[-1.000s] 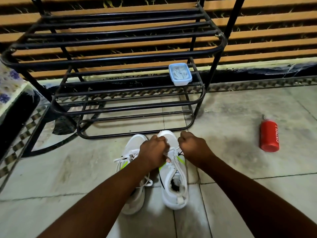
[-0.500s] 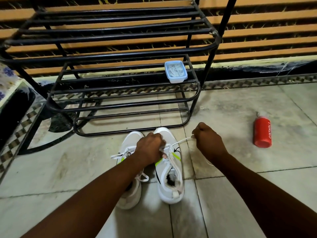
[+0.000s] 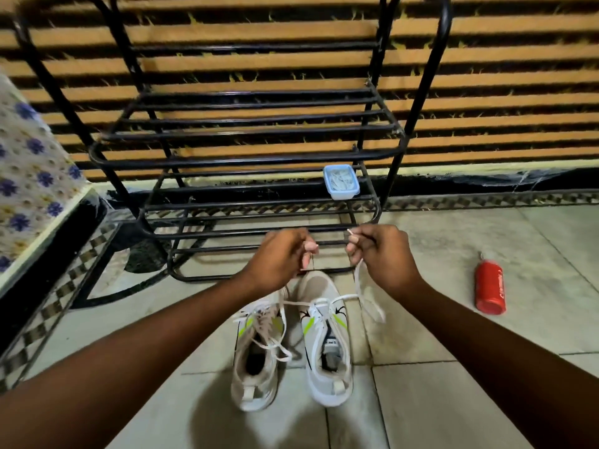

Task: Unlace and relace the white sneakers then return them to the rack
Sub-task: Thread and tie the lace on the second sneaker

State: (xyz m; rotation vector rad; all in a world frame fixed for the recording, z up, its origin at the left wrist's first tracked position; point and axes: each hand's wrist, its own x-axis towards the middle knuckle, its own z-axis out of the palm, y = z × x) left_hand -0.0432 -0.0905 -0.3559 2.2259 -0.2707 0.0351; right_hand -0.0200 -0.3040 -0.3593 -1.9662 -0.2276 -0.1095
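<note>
Two white sneakers stand side by side on the floor tiles, toes toward the rack. The left sneaker point(image 3: 256, 358) has loose laces across its tongue. The right sneaker point(image 3: 327, 338) has its white lace point(image 3: 358, 286) pulled up out of the top eyelets. My left hand point(image 3: 278, 257) pinches one lace end above the toes. My right hand point(image 3: 379, 254) pinches the other end, and that strand hangs down in a loop to the shoe. The black metal shoe rack point(image 3: 246, 157) stands just beyond my hands.
A small blue-rimmed container point(image 3: 341, 182) sits on a lower rack shelf at the right. A red bottle point(image 3: 490, 286) lies on the floor to the right. A flower-patterned cloth point(image 3: 29, 176) covers furniture at the left. A striped wall runs behind the rack.
Both hands have risen from the right sneaker, drawing its lace ends up and apart. The camera has tilted up, showing more of the rack.
</note>
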